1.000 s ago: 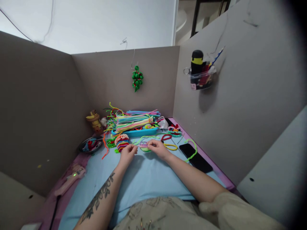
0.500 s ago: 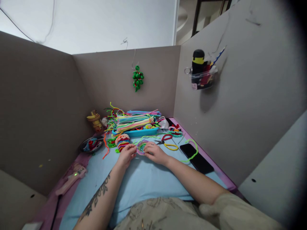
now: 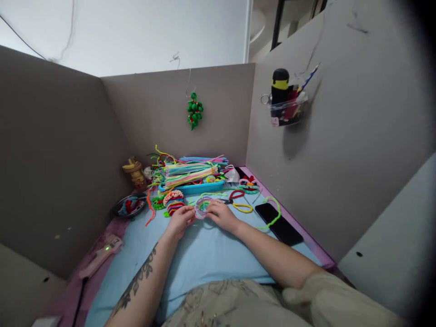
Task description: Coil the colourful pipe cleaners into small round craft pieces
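Just left of centre, the left hand (image 3: 180, 221) has its fingers pinched on the left edge of a small purple-and-green pipe-cleaner ring (image 3: 203, 206), which sits mid-frame just above the blue worktop (image 3: 204, 259). The right hand (image 3: 222, 216) grips its right edge. The ring looks featherlight, fuzzy and easily bent, so it is best held by the rim. Further right lies a black phone (image 3: 279, 223).

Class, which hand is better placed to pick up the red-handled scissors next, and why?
Probably the right hand: the red-handled scissors lie just beyond its fingers, whereas the left hand is across the pipe-cleaner ring that both hands pinch.
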### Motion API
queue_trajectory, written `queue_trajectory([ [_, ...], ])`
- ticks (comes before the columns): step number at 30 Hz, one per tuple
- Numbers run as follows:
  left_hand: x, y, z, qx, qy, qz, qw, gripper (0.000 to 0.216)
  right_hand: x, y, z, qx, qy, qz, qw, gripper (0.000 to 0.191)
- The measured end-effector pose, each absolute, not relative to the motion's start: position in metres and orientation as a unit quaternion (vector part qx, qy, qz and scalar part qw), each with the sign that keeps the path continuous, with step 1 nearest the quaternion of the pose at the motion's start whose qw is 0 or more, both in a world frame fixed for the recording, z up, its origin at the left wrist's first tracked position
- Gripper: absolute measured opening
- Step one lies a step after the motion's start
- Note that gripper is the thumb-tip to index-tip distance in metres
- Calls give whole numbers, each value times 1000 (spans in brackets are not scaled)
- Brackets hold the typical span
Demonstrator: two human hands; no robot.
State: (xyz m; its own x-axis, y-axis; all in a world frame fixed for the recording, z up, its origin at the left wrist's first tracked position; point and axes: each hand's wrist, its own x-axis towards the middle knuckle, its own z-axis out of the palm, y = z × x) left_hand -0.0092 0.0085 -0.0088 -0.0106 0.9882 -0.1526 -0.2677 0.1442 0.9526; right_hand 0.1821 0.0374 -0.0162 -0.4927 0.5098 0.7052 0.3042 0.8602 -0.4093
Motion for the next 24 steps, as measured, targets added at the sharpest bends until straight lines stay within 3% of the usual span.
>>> queue_trajectory([
  [12, -2, 3, -6, 440, 514, 502, 539, 34, 181, 36, -17, -246, -850, 146, 441, 7],
  [20, -1, 6, -15, 663, 535, 463, 244, 7, 180, 28, -9, -213, -881, 167, 387, 8],
  [24, -3, 4, -17, 710, 533, 421, 183, 4, 180, 30, -14, -221, -888, 164, 369, 7],
])
